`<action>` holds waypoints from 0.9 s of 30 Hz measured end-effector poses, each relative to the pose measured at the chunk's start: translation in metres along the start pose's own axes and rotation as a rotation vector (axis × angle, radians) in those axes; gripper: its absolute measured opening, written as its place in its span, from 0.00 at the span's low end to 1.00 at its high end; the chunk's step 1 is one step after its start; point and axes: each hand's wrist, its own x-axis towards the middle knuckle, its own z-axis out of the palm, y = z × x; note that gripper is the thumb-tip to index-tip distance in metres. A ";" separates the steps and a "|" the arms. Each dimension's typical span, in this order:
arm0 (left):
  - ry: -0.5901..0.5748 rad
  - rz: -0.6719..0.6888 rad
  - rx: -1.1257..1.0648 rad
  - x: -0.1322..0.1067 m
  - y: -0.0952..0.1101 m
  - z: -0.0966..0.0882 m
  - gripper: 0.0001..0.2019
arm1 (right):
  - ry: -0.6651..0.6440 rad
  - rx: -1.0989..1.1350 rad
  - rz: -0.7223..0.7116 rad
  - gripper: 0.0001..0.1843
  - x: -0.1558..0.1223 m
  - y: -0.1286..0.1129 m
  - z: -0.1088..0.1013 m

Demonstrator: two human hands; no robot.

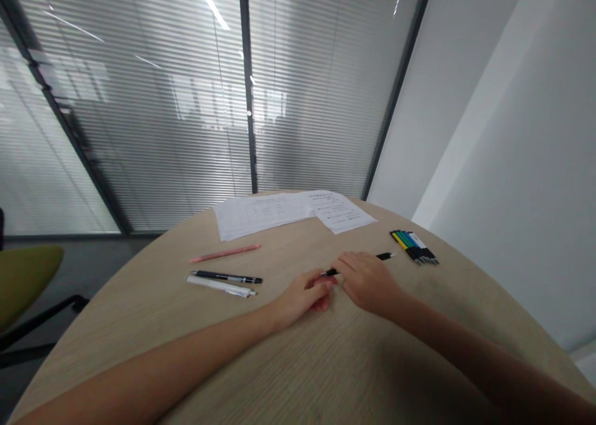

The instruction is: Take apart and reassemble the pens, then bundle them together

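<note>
Gripping a black pen (pixel 384 257) at centre frame, the left hand (pixel 302 296) presses its fingers (pixel 321 281) together at the pen's tip end, while the right hand (pixel 367 282) curls over the barrel. Left of them lie a pink pen (pixel 226 253), a black pen (pixel 228 277) and a white pen (pixel 221 286) on the round wooden desk (pixel 139 313). Papers (pixel 293 213) sit near its far edge, and a bundle of coloured pens (pixel 414 246) lies upper right.

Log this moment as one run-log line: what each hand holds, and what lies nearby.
left hand: grips black pen | right hand: grips same pen | nearby: bundled coloured pens, printed papers
</note>
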 end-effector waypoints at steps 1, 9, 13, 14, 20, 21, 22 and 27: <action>-0.007 -0.001 -0.005 0.000 -0.002 0.000 0.13 | -0.002 0.067 0.095 0.08 0.002 0.002 -0.003; 0.096 -0.062 -0.147 0.007 -0.012 0.000 0.20 | -0.055 1.419 0.518 0.21 0.008 0.014 -0.025; 0.102 -0.080 -0.093 0.007 -0.011 0.001 0.18 | -0.039 1.958 0.548 0.20 0.007 0.018 -0.033; 0.100 -0.078 -0.076 0.007 -0.010 0.001 0.18 | -0.022 2.036 0.551 0.19 0.006 0.019 -0.035; 0.094 -0.084 0.048 0.007 -0.009 -0.001 0.14 | 0.025 2.265 0.591 0.24 0.006 0.023 -0.048; 0.087 -0.091 0.069 0.008 -0.010 -0.001 0.14 | 0.015 2.283 0.597 0.25 0.005 0.025 -0.049; 0.078 -0.097 0.088 0.008 -0.011 -0.002 0.14 | 0.008 2.296 0.602 0.25 0.005 0.026 -0.049; 0.051 -0.103 0.122 0.008 -0.013 -0.004 0.15 | 0.055 2.329 0.592 0.20 0.003 0.035 -0.048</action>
